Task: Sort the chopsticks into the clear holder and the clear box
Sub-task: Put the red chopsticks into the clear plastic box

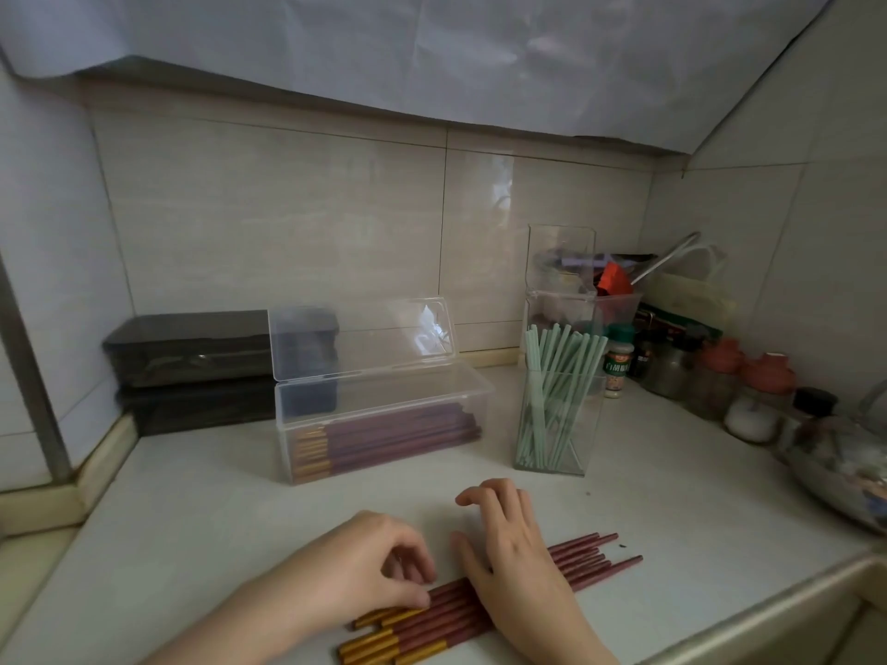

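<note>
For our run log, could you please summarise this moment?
left hand: pinches loose red chopsticks | right hand: rests on them | clear box: lid open, red chopsticks inside | clear holder: green chopsticks standing

Dim, soft, even light; glare on the wall tiles (499,194); edges bend and blur; whole frame slightly soft.

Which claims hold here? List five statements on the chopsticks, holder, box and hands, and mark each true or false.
1. The clear box has its lid standing open. True.
2. Green chopsticks stand in the clear holder. True.
3. The clear box is empty. False: red-and-gold chopsticks lie inside.
4. The right hand rests across the loose chopsticks. True.
5. The loose chopsticks are green. False: they are red with gold ends.
</note>
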The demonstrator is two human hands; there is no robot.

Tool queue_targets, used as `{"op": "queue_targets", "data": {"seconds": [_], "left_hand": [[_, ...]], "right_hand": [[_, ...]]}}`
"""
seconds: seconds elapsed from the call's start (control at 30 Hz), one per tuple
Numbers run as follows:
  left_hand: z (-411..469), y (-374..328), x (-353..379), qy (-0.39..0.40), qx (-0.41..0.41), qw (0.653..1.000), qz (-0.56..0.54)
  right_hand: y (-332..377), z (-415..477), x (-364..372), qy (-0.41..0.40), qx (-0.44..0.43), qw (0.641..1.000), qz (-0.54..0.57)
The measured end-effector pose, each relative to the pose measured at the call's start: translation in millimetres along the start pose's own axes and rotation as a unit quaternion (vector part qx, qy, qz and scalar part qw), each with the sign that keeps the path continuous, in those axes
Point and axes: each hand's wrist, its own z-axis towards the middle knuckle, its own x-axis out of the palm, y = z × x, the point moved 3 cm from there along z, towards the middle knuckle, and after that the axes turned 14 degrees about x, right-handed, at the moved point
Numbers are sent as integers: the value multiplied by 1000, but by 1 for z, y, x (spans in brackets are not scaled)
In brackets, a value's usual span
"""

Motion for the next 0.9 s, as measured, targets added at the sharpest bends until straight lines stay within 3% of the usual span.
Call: {"op": "queue_targets", "data": {"seconds": [0.33, 0.67, 0.8, 0.9], "left_hand": [[1, 13, -17, -23, -34, 997, 61], [-3, 27, -108, -155, -86, 975, 134], [11, 27, -134, -264, -71, 952, 135], [27, 33, -142, -303, -61, 942, 134]], "right_hand": [[1, 0, -1, -1, 6, 1000, 10], [3, 0, -1, 15, -20, 1000, 12], [0, -1, 2, 31, -12, 999, -23], [-2, 0, 5, 19, -13, 999, -31]]}}
